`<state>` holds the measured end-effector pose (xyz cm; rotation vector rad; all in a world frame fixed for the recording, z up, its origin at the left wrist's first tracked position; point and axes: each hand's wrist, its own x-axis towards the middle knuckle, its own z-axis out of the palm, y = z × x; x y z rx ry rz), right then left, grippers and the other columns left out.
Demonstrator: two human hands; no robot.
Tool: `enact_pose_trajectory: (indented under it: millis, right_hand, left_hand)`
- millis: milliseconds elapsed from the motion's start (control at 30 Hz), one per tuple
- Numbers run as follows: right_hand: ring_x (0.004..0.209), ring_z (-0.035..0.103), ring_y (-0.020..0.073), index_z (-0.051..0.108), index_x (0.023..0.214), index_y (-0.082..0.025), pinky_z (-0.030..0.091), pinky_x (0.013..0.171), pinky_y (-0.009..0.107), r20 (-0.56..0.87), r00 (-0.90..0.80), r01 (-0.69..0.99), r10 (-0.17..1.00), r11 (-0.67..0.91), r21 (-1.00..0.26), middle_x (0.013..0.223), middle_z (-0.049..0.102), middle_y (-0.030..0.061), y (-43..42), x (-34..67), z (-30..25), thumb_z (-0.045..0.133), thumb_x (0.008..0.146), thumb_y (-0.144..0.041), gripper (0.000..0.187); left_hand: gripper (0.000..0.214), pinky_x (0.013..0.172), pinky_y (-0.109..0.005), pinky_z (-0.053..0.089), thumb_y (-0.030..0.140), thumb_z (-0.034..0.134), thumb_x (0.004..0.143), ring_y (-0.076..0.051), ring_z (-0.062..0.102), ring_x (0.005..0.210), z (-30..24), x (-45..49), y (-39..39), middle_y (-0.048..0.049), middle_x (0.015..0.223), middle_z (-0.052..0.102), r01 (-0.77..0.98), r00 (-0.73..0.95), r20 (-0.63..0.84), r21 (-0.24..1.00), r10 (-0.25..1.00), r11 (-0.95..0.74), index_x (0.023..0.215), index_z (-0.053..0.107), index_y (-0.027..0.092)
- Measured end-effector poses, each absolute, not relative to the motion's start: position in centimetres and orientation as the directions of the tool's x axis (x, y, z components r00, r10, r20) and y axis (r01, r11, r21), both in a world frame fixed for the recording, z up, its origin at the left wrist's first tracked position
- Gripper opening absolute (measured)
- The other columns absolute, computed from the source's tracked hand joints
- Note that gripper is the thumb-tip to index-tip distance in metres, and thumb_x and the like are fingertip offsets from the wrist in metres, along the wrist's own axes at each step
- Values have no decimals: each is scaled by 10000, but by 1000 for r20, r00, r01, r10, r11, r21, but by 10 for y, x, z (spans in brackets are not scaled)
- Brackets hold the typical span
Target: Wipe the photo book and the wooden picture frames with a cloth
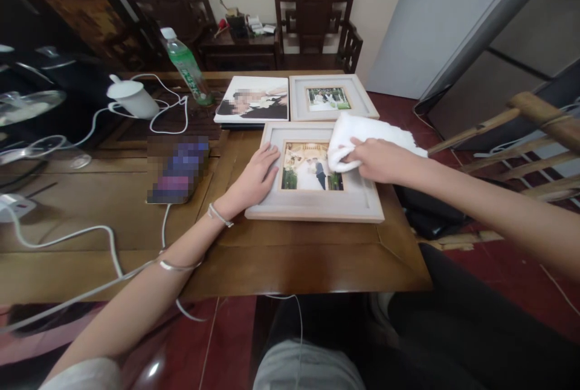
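A pale wooden picture frame (312, 207) with a wedding photo lies flat near the table's right end. My left hand (254, 175) rests on its left edge, fingers stretched out over the border. Bunched in my right hand (376, 160) is a white cloth (362, 133), pressed against the upper right of the frame and covering that corner. Right behind lies a second pale picture frame (296, 100) with a smaller photo. To its left a white-edged photo panel (254, 91) is stacked on something dark.
The wooden table (317, 263) also bears a phone (179, 169) on a white cable, a green-labelled bottle (188, 69), a lidded white cup (133, 97) and a clear glass (72, 151). White cords cross the left side. A wooden chair (512, 127) stands at the right.
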<state>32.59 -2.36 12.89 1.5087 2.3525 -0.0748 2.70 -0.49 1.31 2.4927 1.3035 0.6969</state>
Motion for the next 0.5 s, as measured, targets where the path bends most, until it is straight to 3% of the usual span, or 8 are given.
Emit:
enact_pose_trajectory:
  millis: [167, 333, 400, 500]
  right_hand:
    - [1033, 695, 329, 738, 1362, -219, 515, 868, 459, -207, -380, 891, 902, 417, 180, 1585, 543, 178, 14, 334, 116, 493, 828, -73, 605]
    - [1206, 631, 346, 782, 1228, -167, 503, 890, 454, -172, -492, 818, 853, 521, 242, 1524, 603, 163, 10, 331, 114, 473, 799, -10, 552]
    - [1160, 646, 338, 802, 1116, -140, 495, 838, 425, -224, -483, 813, 847, 528, 245, 1420, 665, 196, -5, 327, 120, 472, 795, 1, 481]
    - [911, 686, 278, 814, 1039, -145, 471, 752, 377, -342, -442, 841, 829, 515, 163, 1138, 751, 199, -34, 315, 134, 477, 827, -14, 419]
  left_hand:
    - [477, 1306, -586, 314, 296, 410, 1052, -329, 365, 1580, 13, 26, -5, -166, 1582, 558, 709, 484, 292, 421, 825, -566, 1463, 575, 119]
    - [472, 1309, -562, 323, 297, 410, 1053, -313, 371, 1579, 12, 27, -5, -162, 1574, 568, 713, 465, 311, 423, 829, -559, 1449, 586, 111]
    - [473, 1306, -561, 328, 298, 409, 1053, -311, 384, 1573, 12, 27, -6, -167, 1571, 570, 709, 465, 321, 422, 825, -564, 1446, 586, 104]
    - [473, 1306, -567, 327, 295, 412, 1051, -320, 392, 1567, 11, 27, -5, -176, 1566, 572, 706, 468, 331, 418, 819, -572, 1442, 591, 98]
